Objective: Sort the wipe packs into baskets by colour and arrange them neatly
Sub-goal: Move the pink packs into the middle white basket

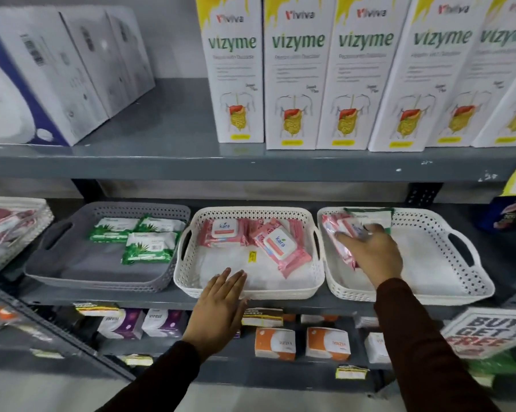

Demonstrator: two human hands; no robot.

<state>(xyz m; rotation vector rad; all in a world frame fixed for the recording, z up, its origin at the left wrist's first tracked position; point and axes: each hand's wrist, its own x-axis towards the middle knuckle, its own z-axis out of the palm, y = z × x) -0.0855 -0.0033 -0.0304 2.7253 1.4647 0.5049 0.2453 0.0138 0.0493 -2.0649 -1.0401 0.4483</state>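
Observation:
Three baskets stand side by side on the middle shelf. The grey basket [57, 263] on the left holds three green wipe packs [148, 248]. The middle white basket [191, 281] holds several pink wipe packs [280, 245]. In the right white basket [459, 278] lie a pink pack [332, 230] and, at the back, a green pack [370, 217]. My right hand [372, 251] is in that basket, its fingers closed on the pink pack. My left hand [221, 304] hovers flat and open at the front rim of the middle basket, holding nothing.
Tall white cartons [298, 72] and white boxes [57, 69] fill the shelf above. Another white basket with pink packs [10, 227] is at far left. Small boxes [274, 343] and price tags sit on the shelf below. A promo sign [486, 334] juts out at lower right.

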